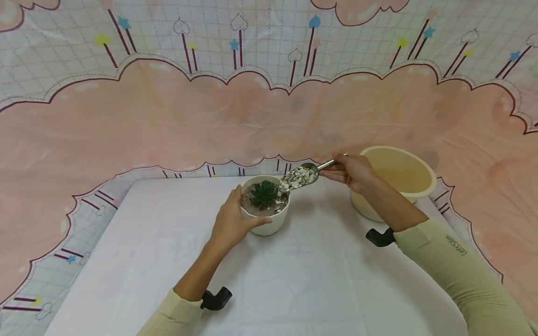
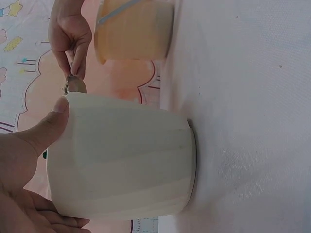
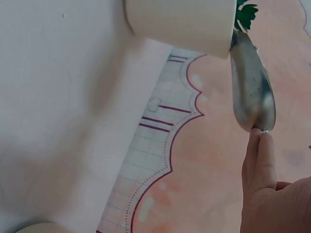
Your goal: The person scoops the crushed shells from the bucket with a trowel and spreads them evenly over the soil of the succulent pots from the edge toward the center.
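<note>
A white faceted flowerpot (image 1: 269, 227) stands on the table, with grey soil and a dark green succulent (image 1: 264, 193) inside. My left hand (image 1: 229, 223) holds the pot from the left, thumb on the near side close to the rim and fingers round the far side. My right hand (image 1: 355, 171) grips the handle of a metal scoop (image 3: 250, 87) from the right. Pale mixed pebbles (image 1: 297, 178) fill the scoop, whose lip rests at the pot's right rim in the head view. Some pebbles lie on the soil on that side.
A cream bucket (image 1: 364, 205) stands at the right of the white table (image 1: 294, 289), behind my right forearm. Its grey handle (image 2: 119, 10) shows in the left wrist view. A patterned pink and white cloth (image 1: 235, 116) hangs behind the table's far edge.
</note>
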Tool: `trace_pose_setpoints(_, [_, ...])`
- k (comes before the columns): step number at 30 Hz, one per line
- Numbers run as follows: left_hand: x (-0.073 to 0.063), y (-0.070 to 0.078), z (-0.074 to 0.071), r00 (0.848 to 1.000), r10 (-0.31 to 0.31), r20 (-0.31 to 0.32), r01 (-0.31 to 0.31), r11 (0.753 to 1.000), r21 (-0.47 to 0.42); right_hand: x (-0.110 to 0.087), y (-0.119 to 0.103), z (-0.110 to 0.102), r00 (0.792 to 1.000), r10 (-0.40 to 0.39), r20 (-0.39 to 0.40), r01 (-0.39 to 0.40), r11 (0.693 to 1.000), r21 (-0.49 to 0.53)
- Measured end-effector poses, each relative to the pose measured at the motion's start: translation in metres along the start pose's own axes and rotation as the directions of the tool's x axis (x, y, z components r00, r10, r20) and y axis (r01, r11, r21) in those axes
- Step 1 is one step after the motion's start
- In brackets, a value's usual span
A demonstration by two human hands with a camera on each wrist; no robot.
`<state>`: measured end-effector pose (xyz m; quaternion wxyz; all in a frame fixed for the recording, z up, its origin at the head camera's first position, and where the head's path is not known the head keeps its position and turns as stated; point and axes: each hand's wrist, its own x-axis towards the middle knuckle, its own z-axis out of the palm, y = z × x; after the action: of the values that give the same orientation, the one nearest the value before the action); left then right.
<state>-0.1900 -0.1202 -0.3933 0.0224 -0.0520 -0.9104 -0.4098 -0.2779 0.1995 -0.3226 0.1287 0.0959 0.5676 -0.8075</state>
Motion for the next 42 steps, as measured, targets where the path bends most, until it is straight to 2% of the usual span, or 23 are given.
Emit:
trace_pose_setpoints(9, [0.002, -0.002, -0.001, 1.0, 0.008, 0.008, -0.008, 1.0, -0.014, 0.003, 0.0, 0.0, 1.0, 0.002, -0.004, -0.002, 1.0, -0.006])
trace_pose_setpoints(18, [0.003, -0.005, -0.005, 0.999, 0.044, 0.022, -0.043, 0.998, -0.038, 0.001, -0.001, 0.004, 1.0, -0.006, -0.018, 0.005, 1.0, -0.005])
trace_pose_setpoints(31, [0.006, -0.006, -0.005, 0.998, 0.049, 0.047, -0.047, 0.998, -0.046, 0.003, -0.001, 0.004, 1.0, 0.007, -0.024, -0.007, 1.0, -0.001])
trace_pose_setpoints(34, [0.004, -0.001, 0.0, 0.999, 0.026, 0.034, -0.024, 0.999, -0.042, 0.003, -0.001, 0.004, 1.0, 0.011, -0.026, -0.011, 1.0, 0.001])
trace_pose_setpoints(37, [0.003, 0.003, 0.006, 1.0, 0.0, 0.0, 0.0, 1.0, 0.005, 0.003, 0.0, 0.004, 1.0, 0.008, -0.021, -0.008, 1.0, 0.008])
trace_pose_setpoints(42, [0.004, 0.001, 0.007, 0.999, 0.023, -0.041, -0.021, 0.999, 0.048, 0.002, 0.0, 0.004, 1.0, 0.003, -0.025, -0.003, 1.0, 0.0])
